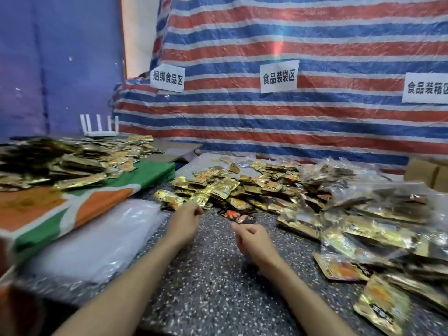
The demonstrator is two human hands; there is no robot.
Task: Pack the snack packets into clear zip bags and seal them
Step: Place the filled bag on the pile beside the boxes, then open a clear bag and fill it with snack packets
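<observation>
Foil snack packets lie heaped at twelve o'clock on our worktop; light and slick, we judge, best pinched by an edge. Our left hand and right hand hover loosely curled, empty.

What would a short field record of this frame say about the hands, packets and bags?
left hand: fingers curled at the heap's edge, grip unclear
right hand: loosely curled, nothing visible in it
loose gold snack packets: heaped ahead of the hands
dark packet: lying flat just beyond the fingertips
filled zip bags: piled on the right
clear plastic bag stack: on the left, apparently empty
</observation>
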